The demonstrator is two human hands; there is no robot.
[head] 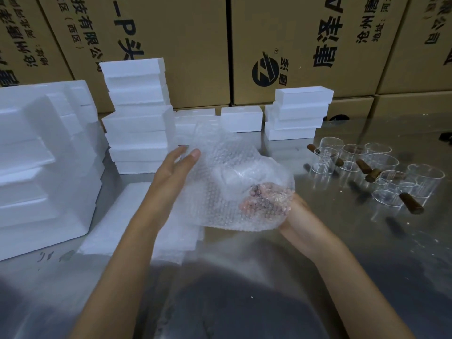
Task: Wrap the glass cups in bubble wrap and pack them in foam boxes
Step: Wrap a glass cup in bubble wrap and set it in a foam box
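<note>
At the centre of the frame the right hand (pixel 266 199), fingers curled under the bubble wrap (pixel 220 182), gripped a glass cup (pixel 232 176) through the sheet, probably to keep it steady for wrapping. The left hand (pixel 175 167) lay open, fingers straight against the sheet's left edge, seemingly ready to fold it over. Unwrapped cups (pixel 367 167) waited at right; foam boxes (pixel 139 113) stood stacked at upper left.
</note>
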